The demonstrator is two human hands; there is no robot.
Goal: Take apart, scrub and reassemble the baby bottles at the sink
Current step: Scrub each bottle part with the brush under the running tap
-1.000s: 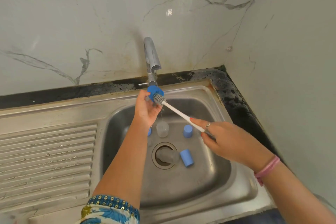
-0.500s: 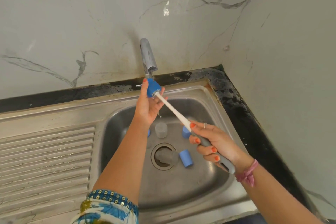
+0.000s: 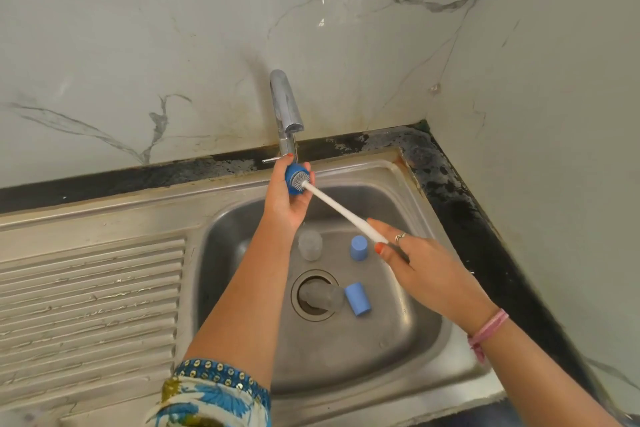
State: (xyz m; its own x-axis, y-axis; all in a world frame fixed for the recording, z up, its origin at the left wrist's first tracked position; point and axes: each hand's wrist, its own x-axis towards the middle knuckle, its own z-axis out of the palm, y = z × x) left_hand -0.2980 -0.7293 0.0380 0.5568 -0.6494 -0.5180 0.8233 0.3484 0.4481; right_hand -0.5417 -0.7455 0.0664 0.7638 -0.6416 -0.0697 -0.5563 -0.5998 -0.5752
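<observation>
You are in the scrubbing step. Your left hand grips a small blue bottle collar up under the tap, fingers curled round it. Your right hand grips the brush at its dark grip end, and the grey bristle head sits inside the collar's opening.

The collar is a short ring of smooth blue plastic. The brush has a thin, straight white shaft. The bristles look stiff and short.

The other parts lie in the steel sink, well below your hands. A clear, cloudy piece stands near the back. One blue cap stands upright beside it. A second blue cap lies on its side just beside the drain, where another clear piece rests over the opening. The basin is brushed metal, dull and scuffed, with a ribbed draining board to its left.

Next you will likely need to twist the brush round the collar's inner wall, then set the collar down and take up one of the caps. Hold the collar firmly, for wet plastic will probably slip.
</observation>
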